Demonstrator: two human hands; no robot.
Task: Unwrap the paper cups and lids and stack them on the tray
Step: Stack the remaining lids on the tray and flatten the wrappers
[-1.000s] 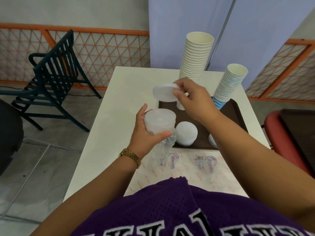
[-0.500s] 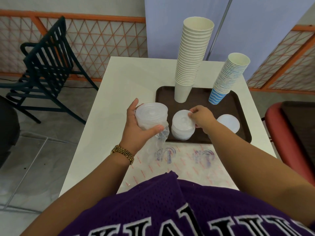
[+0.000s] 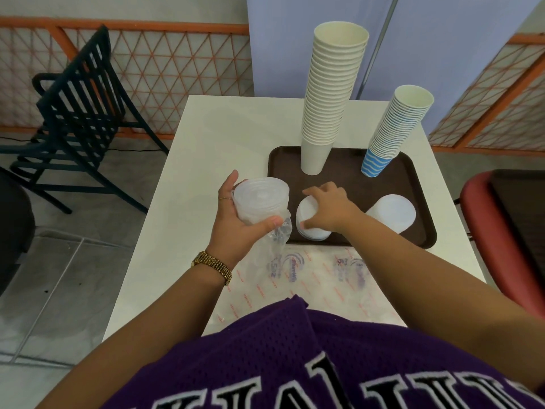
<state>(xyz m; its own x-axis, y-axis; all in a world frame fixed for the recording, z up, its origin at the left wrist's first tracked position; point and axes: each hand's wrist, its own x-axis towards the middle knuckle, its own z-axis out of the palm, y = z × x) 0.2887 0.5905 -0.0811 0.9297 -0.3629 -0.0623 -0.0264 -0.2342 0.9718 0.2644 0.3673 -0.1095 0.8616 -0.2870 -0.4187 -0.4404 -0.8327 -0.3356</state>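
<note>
A person unwrapping lids at a white table (image 3: 236,134) now has the right hand (image 3: 327,208) down on the low stack of lids (image 3: 308,219) at the near left of the brown tray (image 3: 413,178), fingers spread and curled over its top; a second earlier that hand held a single lid up in the air above the tray, and half a second ago it was just reaching the stack. The left hand (image 3: 239,219) keeps its grip, fingers and thumb clamped round the wrapped stack of lids (image 3: 261,202) held just left of the tray, the loose plastic wrap (image 3: 274,240) hanging below. On the tray's far side the tall white cups (image 3: 330,93) and blue striped cups (image 3: 392,131) stand as before, another lid stack (image 3: 392,214) near its right edge
</note>
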